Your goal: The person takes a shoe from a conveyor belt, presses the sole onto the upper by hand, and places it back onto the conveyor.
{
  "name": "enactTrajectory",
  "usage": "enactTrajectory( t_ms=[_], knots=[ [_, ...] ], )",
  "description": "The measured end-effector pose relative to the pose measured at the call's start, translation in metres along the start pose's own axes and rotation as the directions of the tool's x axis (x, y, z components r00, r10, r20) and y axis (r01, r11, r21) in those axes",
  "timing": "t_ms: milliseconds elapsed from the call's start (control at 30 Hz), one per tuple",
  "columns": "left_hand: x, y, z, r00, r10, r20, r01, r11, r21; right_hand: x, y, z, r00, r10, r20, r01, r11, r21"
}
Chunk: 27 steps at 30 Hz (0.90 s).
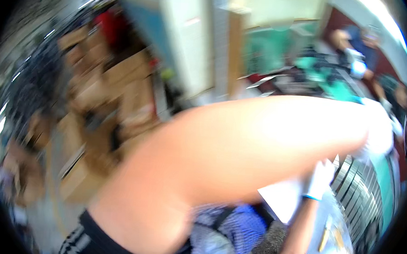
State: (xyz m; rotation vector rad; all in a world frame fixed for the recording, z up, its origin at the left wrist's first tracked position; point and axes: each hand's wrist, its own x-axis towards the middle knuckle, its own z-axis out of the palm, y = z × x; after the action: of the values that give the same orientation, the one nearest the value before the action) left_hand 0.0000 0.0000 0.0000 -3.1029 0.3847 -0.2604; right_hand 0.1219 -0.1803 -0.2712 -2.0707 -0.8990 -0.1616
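Here, the gloved left grip (380, 131) is stretched out to the far right; the gloved right grip (321, 180) is nearer, beside a white sheet (279, 199) at the counter's (316, 230) left side. Blur leaves me unable to tell whether either is clenched. A yellow, pen-like thing (325, 235) lies nearer.

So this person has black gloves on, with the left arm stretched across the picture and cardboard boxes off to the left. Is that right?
Not quite: in the head view, the left hand and right hand wear white gloves, not black ones. The rest holds: the left arm stretches across the picture, and cardboard boxes are off to the left.
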Motion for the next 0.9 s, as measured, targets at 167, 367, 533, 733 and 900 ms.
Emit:
enactTrajectory(
  t_ms=[167,367,533,733,900],
  knots=[
    [0.006,-0.079,0.080,1.000,-0.021,-0.018,0.023,0.986,0.165,0.012,0.021,0.021,0.990,0.008,-0.143,0.016,0.986,0.165],
    [0.091,-0.174,0.167,0.953,-0.250,-0.169,0.263,0.963,0.057,0.060,0.090,0.024,0.857,0.464,-0.224,-0.165,0.659,0.734],
    [0.181,-0.288,0.185,0.845,-0.469,-0.257,0.484,0.875,-0.007,0.057,0.053,0.010,0.782,0.621,-0.047,-0.379,0.535,0.755],
    [0.235,-0.408,0.235,0.743,-0.668,-0.040,0.666,0.733,0.137,0.059,0.061,0.006,0.640,0.767,-0.050,-0.442,0.421,0.792],
    [0.258,-0.478,0.268,0.761,-0.649,0.030,0.630,0.748,0.207,0.204,0.058,-0.023,0.844,0.525,-0.112,-0.347,0.693,0.632]
  ],
)
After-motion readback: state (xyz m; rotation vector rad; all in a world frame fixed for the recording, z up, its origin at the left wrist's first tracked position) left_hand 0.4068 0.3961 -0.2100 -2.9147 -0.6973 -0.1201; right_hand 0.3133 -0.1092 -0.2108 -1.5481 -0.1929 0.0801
